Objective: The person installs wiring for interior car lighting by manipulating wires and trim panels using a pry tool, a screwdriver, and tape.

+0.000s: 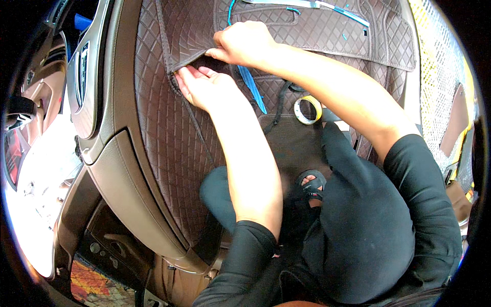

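A dark brown quilted car mat (189,38) with a stitched border lies in front of me, its near edge lifted into a flap. My right hand (243,43) is closed on that edge, thumb below and fingers curled above. To its left, my left hand (202,89) has its fingertips at the flap's corner, against the underside of the border; its thumb is hidden. A dark gap shows beneath the flap between my hands. Beside them, a quilted side panel (166,133) with a seam runs down towards my knee.
A roll of yellow tape (308,110) rests near my right knee. A blue strip (250,89) hangs under my right forearm, beside a black strap (279,105). Another blue-and-white strip (342,15) lies on the mat's far part. A beige-brown car console (138,199) stands at the left.
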Demonstrator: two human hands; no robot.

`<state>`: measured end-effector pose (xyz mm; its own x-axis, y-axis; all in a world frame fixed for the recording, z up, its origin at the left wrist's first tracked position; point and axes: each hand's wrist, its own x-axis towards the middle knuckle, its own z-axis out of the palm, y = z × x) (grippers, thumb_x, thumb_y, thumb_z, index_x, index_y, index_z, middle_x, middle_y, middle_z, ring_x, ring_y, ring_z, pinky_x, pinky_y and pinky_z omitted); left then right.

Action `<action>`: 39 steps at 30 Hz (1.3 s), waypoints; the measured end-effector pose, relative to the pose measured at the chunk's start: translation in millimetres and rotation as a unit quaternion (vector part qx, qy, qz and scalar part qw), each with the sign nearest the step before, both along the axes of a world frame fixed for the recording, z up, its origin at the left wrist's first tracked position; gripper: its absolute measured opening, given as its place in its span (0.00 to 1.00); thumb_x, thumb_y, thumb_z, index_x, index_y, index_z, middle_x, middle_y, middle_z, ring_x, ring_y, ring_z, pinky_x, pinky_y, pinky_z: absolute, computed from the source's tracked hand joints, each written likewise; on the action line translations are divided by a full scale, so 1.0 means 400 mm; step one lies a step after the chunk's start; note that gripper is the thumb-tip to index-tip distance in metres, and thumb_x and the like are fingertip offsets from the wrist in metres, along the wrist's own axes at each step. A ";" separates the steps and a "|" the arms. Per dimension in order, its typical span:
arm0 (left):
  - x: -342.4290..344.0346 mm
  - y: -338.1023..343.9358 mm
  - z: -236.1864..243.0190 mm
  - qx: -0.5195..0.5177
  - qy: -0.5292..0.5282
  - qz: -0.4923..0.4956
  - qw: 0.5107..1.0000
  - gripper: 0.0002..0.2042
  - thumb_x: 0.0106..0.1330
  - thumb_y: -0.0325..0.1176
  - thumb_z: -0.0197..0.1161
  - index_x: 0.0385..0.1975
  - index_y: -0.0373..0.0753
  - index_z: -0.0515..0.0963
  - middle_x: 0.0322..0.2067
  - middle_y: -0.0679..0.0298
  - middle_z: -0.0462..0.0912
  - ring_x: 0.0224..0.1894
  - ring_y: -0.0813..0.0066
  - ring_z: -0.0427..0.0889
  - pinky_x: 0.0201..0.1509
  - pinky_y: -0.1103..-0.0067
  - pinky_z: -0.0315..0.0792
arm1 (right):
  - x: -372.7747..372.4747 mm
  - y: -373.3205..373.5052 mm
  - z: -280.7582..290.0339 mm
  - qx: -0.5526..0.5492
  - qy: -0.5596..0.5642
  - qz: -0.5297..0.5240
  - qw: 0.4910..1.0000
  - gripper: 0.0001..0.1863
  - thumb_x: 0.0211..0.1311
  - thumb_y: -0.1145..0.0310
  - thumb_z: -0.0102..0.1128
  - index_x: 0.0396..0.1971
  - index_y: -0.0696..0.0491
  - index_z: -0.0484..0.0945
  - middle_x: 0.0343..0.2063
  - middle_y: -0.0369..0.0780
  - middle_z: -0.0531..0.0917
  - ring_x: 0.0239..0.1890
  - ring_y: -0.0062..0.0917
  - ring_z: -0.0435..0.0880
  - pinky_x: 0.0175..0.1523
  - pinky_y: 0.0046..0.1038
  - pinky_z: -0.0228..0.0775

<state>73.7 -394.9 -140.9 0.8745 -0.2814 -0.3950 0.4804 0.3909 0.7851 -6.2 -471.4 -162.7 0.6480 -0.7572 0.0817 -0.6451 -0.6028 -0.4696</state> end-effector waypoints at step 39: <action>0.024 -0.013 -0.050 -0.210 0.074 -0.166 0.961 0.19 0.75 0.39 0.49 0.59 0.35 0.70 0.59 0.56 0.74 0.61 0.63 0.71 0.69 0.68 0.64 | -0.010 -0.003 -0.030 -0.080 -0.149 0.075 0.983 0.12 0.52 0.56 0.65 0.30 0.46 0.76 0.31 0.35 0.79 0.38 0.33 0.86 0.33 0.40 0.79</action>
